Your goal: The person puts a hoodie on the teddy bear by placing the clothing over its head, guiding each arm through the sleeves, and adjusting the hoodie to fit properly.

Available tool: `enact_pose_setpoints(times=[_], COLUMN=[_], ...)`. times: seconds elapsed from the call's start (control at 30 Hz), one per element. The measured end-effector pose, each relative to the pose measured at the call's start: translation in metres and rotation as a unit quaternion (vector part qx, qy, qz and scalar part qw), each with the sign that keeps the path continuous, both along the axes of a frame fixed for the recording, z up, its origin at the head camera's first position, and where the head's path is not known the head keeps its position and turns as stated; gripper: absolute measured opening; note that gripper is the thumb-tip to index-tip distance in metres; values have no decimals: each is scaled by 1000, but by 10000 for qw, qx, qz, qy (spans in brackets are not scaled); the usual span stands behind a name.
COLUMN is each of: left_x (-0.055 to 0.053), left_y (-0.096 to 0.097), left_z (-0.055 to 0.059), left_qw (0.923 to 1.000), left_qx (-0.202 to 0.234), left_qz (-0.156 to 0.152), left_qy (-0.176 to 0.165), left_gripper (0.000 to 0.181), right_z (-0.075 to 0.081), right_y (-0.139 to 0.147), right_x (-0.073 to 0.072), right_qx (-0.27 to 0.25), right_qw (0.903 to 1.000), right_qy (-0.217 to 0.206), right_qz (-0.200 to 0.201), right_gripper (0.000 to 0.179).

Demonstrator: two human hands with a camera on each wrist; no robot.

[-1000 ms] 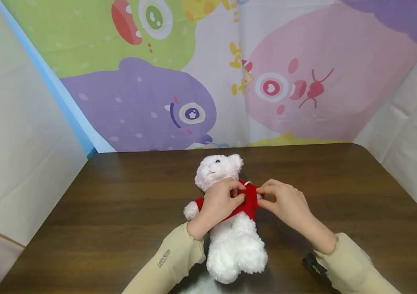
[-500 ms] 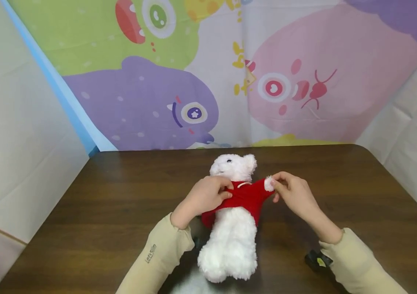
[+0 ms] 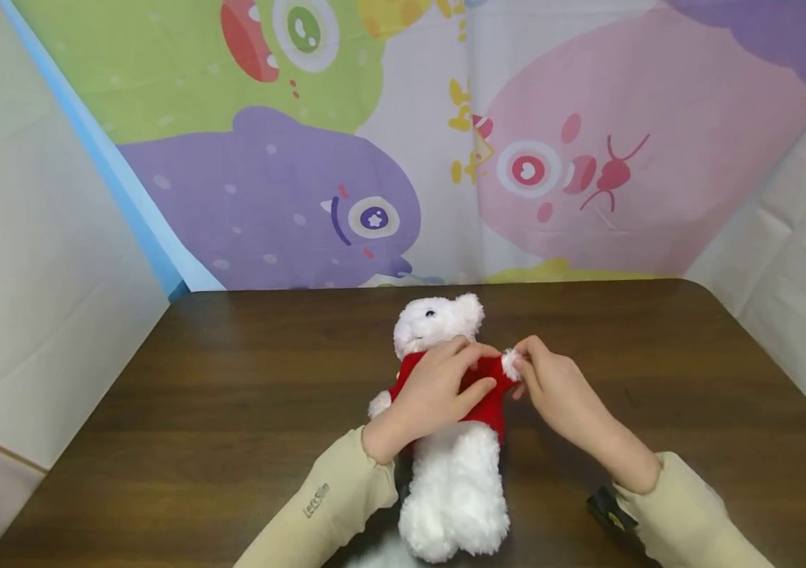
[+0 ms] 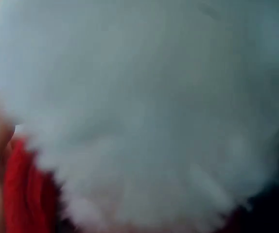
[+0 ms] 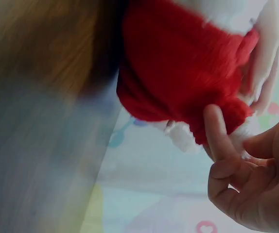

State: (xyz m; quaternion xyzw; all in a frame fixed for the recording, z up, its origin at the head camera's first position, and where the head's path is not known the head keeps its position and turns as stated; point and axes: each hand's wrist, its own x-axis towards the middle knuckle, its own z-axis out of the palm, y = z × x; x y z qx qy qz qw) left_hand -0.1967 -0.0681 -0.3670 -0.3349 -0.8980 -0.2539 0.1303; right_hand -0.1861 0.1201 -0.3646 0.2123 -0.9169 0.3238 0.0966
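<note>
A white plush teddy bear lies on its back on the table, wearing a red shirt. My right hand pinches the paw that pokes from the sleeve at the right; the right wrist view shows one finger along the red sleeve. Across the bear's chest lies my left hand, thumb and forefinger apart at the base of that sleeve. It hides part of the shirt front. White fur fills most of the left wrist view, with red cloth beside the fingers.
The brown wooden table extends around the bear. A cartoon-printed cloth hangs behind its far edge, with pale panels on both sides. A black wrist strap piece sits by the right sleeve cuff. Something pale shows at the front edge.
The bear first swung right, its right-side arm stretched out, then came back left. My right hand took hold of the paw. My left hand left the chest cloth and moved right toward the sleeve.
</note>
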Motion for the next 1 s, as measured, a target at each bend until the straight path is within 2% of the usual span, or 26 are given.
enact_pose_setpoints(times=[0.17,0.33,0.5,0.6,0.7,0.8,0.83,0.9,1.0], left_x=[3,2,0,-2,-6,-8,-7,-3,6], left_y=[10,10,8,5,-4,-18,-23,-35,-56], left_z=[-9,-7,-7,-10,-9,-4,-2,2,4], left_qw=[9976,9910,9866,9891,9956,9959,9934,9877,9847], left_qx=[-224,-804,-1115,-1121,-907,-389,-210,52,208], left_qz=[366,692,994,803,197,-480,-610,-652,-382], left_qy=[540,821,654,514,133,-661,-953,-1418,-1686], left_gripper=[29,27,27,30,38,47,49,51,50], right_z=[2,3,3,3,4,6,6,7,9], right_y=[-6,-2,6,8,9,10,10,8,2], right_x=[10,9,5,3,1,-1,-1,0,6], right_qx=[105,-156,-468,-510,-544,-435,-379,-315,-262], right_qw=[9991,9974,9953,9975,9983,9983,9981,9954,9828], right_qy=[369,700,804,456,92,127,301,834,1827], right_qz=[177,-51,-259,-172,-193,-364,-393,-363,-104], right_gripper=[12,10,6,7,10,11,11,14,22])
